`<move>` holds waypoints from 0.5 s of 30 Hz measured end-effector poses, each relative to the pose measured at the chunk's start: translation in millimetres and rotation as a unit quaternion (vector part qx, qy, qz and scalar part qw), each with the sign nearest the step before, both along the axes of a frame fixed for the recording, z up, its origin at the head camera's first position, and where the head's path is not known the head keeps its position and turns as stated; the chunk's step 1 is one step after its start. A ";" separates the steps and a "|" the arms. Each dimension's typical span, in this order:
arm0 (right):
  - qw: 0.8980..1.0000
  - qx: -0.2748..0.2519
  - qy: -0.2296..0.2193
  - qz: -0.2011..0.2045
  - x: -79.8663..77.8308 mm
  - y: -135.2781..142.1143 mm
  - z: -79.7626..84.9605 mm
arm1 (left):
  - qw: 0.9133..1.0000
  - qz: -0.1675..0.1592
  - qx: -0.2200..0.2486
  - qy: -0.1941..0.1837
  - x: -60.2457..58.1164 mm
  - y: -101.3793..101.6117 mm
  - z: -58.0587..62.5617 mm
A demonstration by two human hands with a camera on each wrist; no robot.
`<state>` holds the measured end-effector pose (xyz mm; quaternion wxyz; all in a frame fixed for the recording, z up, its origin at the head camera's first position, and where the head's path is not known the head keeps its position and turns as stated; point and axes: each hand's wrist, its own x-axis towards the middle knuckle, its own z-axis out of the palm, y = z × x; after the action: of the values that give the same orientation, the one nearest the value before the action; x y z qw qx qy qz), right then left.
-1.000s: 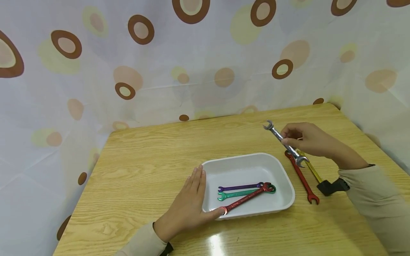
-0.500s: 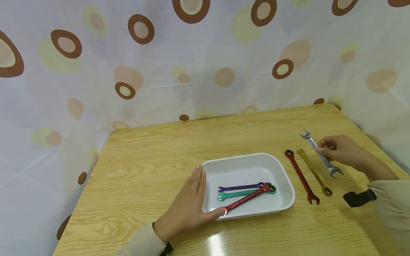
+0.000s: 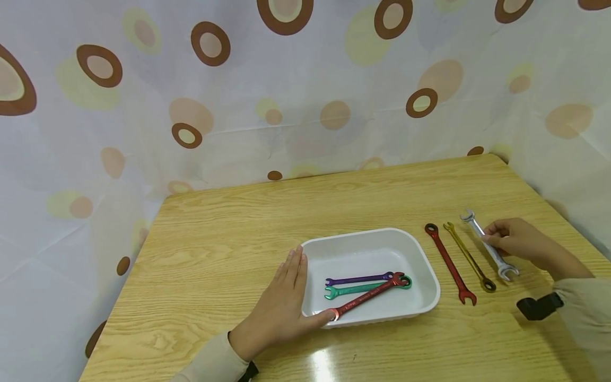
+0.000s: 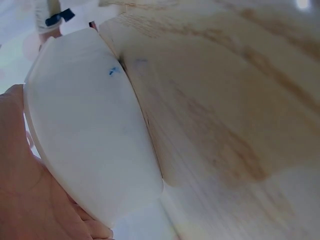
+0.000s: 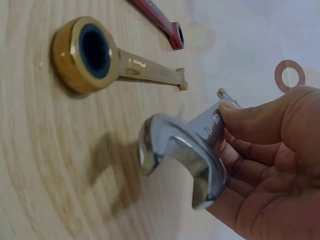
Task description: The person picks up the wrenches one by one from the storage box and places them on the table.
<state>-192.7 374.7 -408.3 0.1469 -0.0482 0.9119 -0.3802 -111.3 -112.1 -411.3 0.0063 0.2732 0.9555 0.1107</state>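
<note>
My right hand (image 3: 517, 241) pinches a silver double open-end wrench (image 3: 490, 248) by its shank at the table's right side. In the right wrist view the wrench (image 5: 185, 150) stands slightly off the wood, its shadow apart from it. Just left of it lies a gold combination wrench (image 3: 469, 257), and left of that a red combination wrench (image 3: 451, 265). My left hand (image 3: 281, 302) rests with straight fingers along the left side of a white plastic tray (image 3: 427, 276), its thumb over the near corner. The left wrist view shows the tray's outer wall (image 4: 90, 120) against this hand.
Inside the tray lie a purple wrench (image 3: 358, 279), a green wrench (image 3: 350, 290) and a red wrench (image 3: 365, 298) that crosses over the green one. The wooden table (image 3: 215, 239) ends at a patterned cloth (image 3: 305, 132) behind and at the sides.
My right hand has carried the silver wrench from near the tray to the right, past the gold wrench, and lowered it toward the table. My left hand and the tray have not moved.
</note>
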 end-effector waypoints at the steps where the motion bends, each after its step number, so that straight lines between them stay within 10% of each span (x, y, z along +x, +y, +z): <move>1: 1.000 0.001 -0.001 -0.001 0.0 0.6 -1.5 | 1.000 -0.001 -0.001 0.001 0.0 0.1 0.3; 15: 0.997 0.076 0.009 -0.003 -3.1 2.2 -13.3 | 1.000 0.001 0.004 -0.011 0.5 0.4 -1.2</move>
<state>-195.8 376.9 -421.7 0.1406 -0.0377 0.9395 -0.3102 -110.8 -111.8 -412.5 0.0156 0.2711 0.9552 0.1177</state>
